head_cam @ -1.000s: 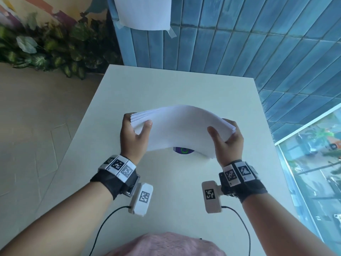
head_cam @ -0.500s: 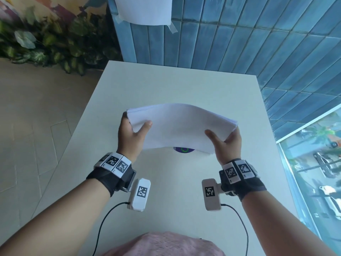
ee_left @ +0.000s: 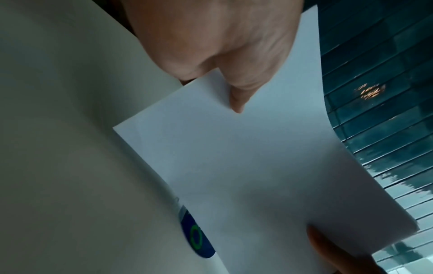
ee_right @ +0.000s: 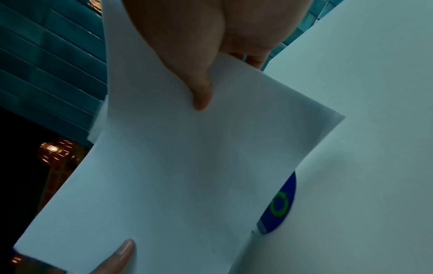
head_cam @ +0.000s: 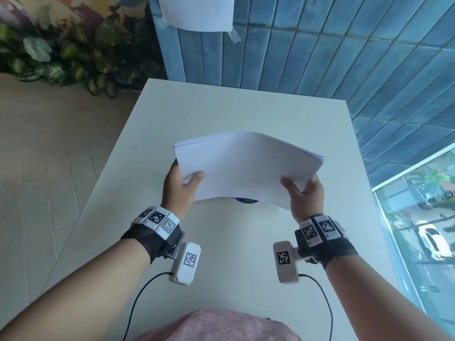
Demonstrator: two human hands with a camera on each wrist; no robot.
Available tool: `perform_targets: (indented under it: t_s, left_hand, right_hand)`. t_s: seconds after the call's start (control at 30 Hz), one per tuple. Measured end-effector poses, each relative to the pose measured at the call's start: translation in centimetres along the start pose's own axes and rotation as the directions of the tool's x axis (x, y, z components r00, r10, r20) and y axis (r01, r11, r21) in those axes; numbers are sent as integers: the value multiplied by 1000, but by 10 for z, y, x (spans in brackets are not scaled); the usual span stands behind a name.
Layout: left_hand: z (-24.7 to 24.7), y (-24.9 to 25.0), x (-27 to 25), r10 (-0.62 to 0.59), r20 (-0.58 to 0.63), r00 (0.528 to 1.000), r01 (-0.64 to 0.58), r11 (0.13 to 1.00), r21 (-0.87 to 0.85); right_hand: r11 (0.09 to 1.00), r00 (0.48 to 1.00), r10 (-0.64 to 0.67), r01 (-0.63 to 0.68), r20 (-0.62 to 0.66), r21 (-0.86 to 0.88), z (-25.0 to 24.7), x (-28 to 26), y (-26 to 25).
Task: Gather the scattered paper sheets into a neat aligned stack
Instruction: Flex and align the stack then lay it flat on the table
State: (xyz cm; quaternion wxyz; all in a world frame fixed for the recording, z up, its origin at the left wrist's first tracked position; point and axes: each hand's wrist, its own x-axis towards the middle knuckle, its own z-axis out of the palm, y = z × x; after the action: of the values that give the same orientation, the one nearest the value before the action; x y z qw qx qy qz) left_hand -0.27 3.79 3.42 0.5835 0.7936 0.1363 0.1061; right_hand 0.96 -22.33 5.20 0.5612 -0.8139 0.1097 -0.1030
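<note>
A stack of white paper sheets [head_cam: 248, 168] is held above the white table [head_cam: 221, 114], arched upward in the middle. My left hand [head_cam: 183, 184] grips its left end, thumb on top and fingers underneath. My right hand [head_cam: 304, 191] grips the right end the same way. The left wrist view shows my left thumb [ee_left: 239, 100] pressing on the top sheet of the paper stack [ee_left: 246, 166]. In the right wrist view my right thumb [ee_right: 201, 96] lies on the paper stack [ee_right: 187, 166]. The sheet edges look nearly flush at the left, slightly stepped at the right.
A blue round sticker with a green ring [head_cam: 247, 200] lies on the table under the stack. A blue tiled wall [head_cam: 320, 57] with a taped sheet [head_cam: 197, 11] stands behind. Plants [head_cam: 61, 57] are at the far left, a window [head_cam: 423, 230] at the right.
The fanned left edges of the stack have closed up into a flusher edge. Both hands keep their grip, and the stack stays in about the same place above the table.
</note>
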Motion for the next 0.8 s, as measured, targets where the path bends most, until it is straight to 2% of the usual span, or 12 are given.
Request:
perform_targets:
  t_s: [0.1, 0.27, 0.4, 0.47, 0.57, 0.63, 0.7, 0.77, 0.8]
  left_hand:
    - [-5, -4, 1, 23, 8, 1000, -23, 1000, -16]
    - [-1, -24, -5, -104, 71, 992, 103, 995, 17]
    - [-2, -20, -2, -64, 35, 997, 61, 995, 84]
    - [-8, -12, 2, -8, 31, 999, 5, 995, 99]
    - [-25, 13, 13, 129, 54, 990, -135, 980, 148]
    - [-39, 39, 21, 250, 104, 963, -266, 943, 201]
    - [-51, 72, 28, 366, 192, 911, -408, 870, 277]
    - [-57, 102, 35, 428, 314, 848, -524, 767, 369]
    - [-58, 115, 37, 434, 372, 821, -564, 719, 407]
  right_hand:
    - [1000, 1000, 24, -24, 5, 8, -2, -1, 1]
    - [983, 988, 151, -146, 41, -108, 7, -5, 21]
    - [972, 988, 145, -133, 49, -195, 3, 3, 19]
    - [972, 990, 127, -112, 62, -207, 0, 6, 17]
    - [972, 986, 163, -157, 20, -177, -5, 10, 15]
    - [965, 982, 187, -191, -37, -179, -7, 11, 11]
    - [975, 976, 187, -198, -113, -104, -7, 10, -1]
    - [996, 992, 54, -61, -116, -58, -5, 10, -22]
    - [998, 997, -47, 44, -60, -47, -4, 10, -36]
